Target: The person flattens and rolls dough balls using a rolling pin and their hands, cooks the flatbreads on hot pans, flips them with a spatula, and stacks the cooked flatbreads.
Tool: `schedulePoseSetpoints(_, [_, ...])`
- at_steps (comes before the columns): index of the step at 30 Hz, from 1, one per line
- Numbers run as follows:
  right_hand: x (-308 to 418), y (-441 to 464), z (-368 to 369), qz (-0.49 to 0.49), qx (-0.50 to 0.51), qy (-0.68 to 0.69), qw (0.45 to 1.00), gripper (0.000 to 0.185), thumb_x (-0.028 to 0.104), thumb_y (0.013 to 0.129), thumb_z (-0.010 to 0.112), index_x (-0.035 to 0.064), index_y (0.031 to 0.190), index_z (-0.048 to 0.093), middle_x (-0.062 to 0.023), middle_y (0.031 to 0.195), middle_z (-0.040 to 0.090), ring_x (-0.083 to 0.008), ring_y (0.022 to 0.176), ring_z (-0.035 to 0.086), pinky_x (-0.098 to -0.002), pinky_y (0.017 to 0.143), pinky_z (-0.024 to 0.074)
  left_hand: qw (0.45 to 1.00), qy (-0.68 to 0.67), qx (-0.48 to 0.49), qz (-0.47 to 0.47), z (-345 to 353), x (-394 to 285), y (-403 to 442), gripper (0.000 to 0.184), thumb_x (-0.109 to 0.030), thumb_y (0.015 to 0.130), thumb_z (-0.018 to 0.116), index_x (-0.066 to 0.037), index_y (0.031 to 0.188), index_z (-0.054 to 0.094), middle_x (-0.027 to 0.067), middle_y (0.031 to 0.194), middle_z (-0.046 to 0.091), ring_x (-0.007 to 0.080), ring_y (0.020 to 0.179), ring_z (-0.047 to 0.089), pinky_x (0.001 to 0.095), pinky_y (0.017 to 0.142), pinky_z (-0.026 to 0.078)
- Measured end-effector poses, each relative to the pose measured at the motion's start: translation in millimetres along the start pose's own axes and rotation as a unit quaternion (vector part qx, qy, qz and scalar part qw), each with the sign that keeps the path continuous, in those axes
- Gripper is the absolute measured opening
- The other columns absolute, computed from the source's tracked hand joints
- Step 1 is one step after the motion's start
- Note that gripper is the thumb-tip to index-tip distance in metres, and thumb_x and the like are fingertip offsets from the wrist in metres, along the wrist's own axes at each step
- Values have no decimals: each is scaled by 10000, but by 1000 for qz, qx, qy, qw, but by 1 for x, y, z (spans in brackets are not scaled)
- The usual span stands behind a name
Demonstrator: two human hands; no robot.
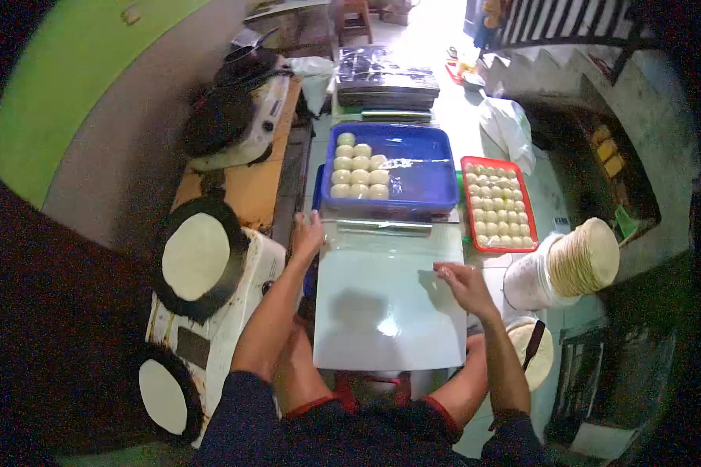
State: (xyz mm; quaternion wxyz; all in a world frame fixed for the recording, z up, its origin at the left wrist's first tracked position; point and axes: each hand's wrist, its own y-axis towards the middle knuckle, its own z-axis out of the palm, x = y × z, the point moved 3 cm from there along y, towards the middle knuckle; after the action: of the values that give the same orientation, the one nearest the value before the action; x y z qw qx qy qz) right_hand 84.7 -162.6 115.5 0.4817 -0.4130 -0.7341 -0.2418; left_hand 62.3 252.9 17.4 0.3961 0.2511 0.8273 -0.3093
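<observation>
My left hand [309, 234] is raised beside the left edge of a glossy white board [366, 311], near the corner of a blue tray [424, 156]. Its fingers are apart and hold nothing visible. Over the board's right side hovers my right hand [467, 288], fingers loosely bent and pointing left, with nothing visible in them. The board's surface is bare and shiny. Round dough balls [360, 175] sit in rows in the left part of the blue tray. A metal rod [385, 228] lies between tray and board.
On the left, flatbreads [195, 257] lie on dark round pans over a stove [257, 261]. To the right stand a red tray [506, 247] of smaller dough balls, a stack of flatbreads [588, 257] on a white bucket [526, 284], and a dark-handled tool [534, 342] on another flatbread.
</observation>
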Motion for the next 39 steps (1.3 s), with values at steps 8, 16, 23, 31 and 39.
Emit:
schedulePoseSetpoints(8, [51,193,-8,-49,10,16,999,365,295,985,619,-25,1138,705,-102,961,732,-149,851,661,-316,766,538,971,214,-42,95,-12,35,-88,743,-436,927,607,97,1364,329,345,957,668,476,866,686,517,806,533])
schedulePoseSetpoints(16, [-27,374,73,128,25,-200,971,544,481,707,820,19,983,746,-144,920,735,-227,818,676,-368,742,545,909,385,6,161,-12,0,-86,835,-177,791,729,-61,1493,294,278,1411,442,450,1288,480,573,964,470])
schedulePoseSetpoints(23, [6,362,93,44,-166,51,984,442,225,661,889,58,942,592,-104,871,658,-197,795,651,-358,712,557,853,417,20,314,37,6,-83,448,-185,854,649,-71,1275,544,131,1151,612,326,1135,558,572,1016,372])
schedulePoseSetpoints(31, [48,217,42,-59,-163,132,976,458,95,800,777,31,1200,562,-149,949,727,-198,857,696,-330,741,575,858,316,-27,404,36,-27,-92,112,-134,908,570,-83,999,612,113,948,662,288,950,629,548,932,388])
schedulePoseSetpoints(39, [18,163,34,-61,-181,-79,978,161,171,841,714,51,948,731,-107,859,746,-194,805,724,-345,743,561,890,316,27,326,39,-14,-97,122,-153,926,558,-64,966,631,151,943,679,351,978,640,568,891,398])
